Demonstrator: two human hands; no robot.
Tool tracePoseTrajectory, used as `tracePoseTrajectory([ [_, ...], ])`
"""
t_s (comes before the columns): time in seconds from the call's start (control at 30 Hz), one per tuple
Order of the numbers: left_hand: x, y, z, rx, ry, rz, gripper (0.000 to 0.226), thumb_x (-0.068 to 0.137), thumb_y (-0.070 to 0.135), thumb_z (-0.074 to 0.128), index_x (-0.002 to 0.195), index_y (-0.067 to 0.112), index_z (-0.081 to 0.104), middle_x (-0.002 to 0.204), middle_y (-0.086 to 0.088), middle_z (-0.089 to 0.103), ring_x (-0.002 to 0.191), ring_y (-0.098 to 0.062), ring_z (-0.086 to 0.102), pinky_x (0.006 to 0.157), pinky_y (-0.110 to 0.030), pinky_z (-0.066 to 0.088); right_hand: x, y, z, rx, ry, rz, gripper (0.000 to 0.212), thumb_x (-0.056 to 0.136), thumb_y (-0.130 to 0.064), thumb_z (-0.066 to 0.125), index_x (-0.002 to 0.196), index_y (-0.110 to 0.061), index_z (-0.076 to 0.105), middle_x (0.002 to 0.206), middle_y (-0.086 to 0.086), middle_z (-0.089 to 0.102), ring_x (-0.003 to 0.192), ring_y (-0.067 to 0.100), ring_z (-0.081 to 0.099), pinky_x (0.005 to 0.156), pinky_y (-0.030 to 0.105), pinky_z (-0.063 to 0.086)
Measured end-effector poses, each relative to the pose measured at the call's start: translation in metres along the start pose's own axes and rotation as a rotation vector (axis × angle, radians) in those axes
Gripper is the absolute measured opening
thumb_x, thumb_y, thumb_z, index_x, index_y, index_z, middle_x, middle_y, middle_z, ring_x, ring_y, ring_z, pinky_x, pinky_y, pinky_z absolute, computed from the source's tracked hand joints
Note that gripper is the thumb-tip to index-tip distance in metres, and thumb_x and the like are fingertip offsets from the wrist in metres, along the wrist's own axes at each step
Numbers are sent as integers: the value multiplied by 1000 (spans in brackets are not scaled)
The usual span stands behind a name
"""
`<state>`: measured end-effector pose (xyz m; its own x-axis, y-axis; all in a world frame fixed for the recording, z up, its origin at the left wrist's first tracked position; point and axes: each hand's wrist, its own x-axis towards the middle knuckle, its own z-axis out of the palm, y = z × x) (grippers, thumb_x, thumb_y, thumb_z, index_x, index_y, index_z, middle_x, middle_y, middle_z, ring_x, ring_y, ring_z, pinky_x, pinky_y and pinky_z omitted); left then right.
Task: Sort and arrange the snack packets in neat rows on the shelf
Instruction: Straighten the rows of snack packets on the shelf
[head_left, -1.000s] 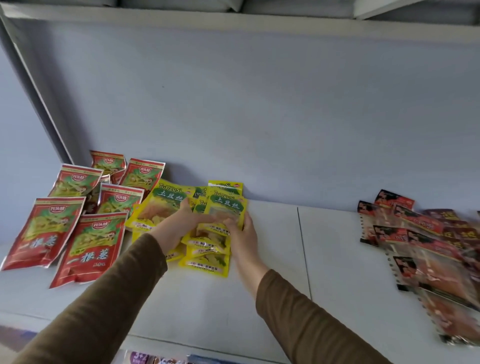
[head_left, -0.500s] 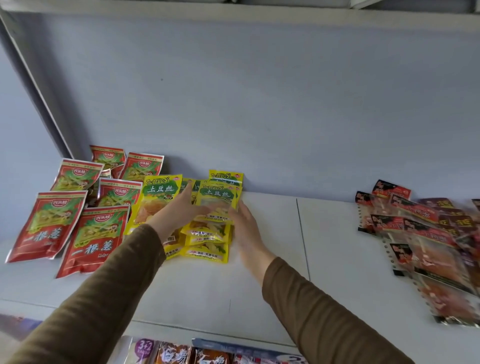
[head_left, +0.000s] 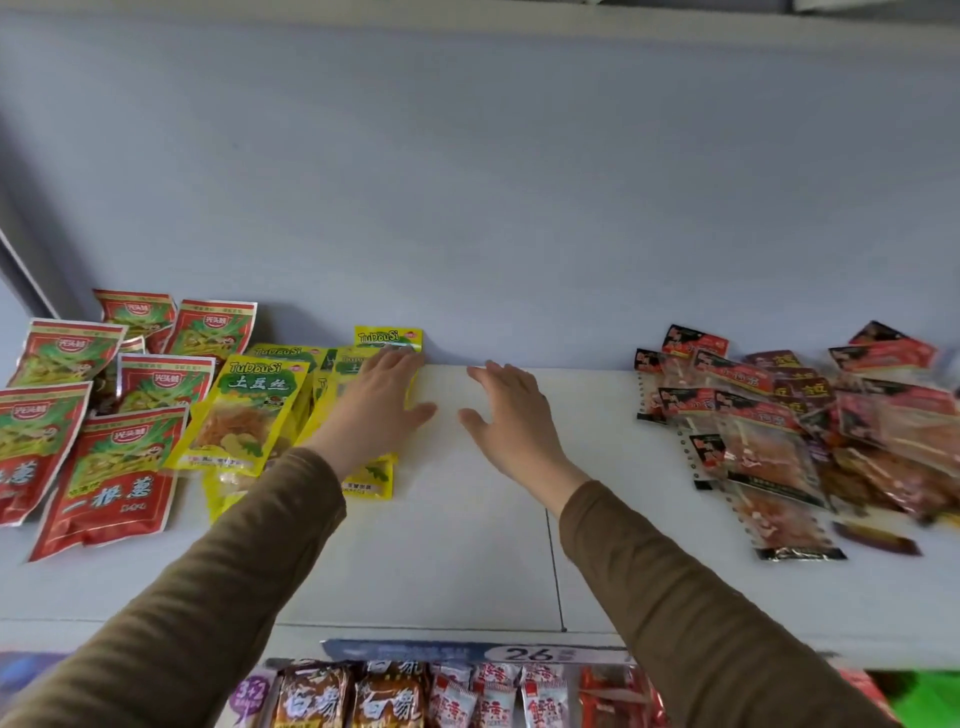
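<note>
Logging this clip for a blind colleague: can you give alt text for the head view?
A person's left hand rests flat on yellow packets on a white shelf, while the right hand hovers open over bare shelf beside them. Red packets lie at far left, and a loose pile of dark red packets lies at right.

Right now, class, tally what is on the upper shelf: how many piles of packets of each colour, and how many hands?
Red packets pile: 1
Yellow packets pile: 1
Dark red-and-black packets pile: 1
Hands: 2, left hand and right hand
Total: 5
</note>
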<state>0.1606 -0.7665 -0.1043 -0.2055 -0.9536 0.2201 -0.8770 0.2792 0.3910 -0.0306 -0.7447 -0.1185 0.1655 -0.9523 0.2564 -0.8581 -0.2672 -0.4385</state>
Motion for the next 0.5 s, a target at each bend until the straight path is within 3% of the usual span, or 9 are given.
tracePoseTrajectory([
  [0.27,3,94,40,79,-27,182,70,97,35,65,158,19,35,167,-2,30,157,-23,16,126,-38,16,-43,76,-72,-190,69,-4,61,98,-49,55,151,-22,42,162,2,34,151,25,23,122,43,20],
  [0.5,11,222,96,31,-43,249,68,98,38,65,157,21,37,165,0,33,156,-23,19,126,-39,18,-99,175,-144,-239,84,25,62,97,-56,53,150,-27,41,159,-4,38,151,24,24,122,48,23],
])
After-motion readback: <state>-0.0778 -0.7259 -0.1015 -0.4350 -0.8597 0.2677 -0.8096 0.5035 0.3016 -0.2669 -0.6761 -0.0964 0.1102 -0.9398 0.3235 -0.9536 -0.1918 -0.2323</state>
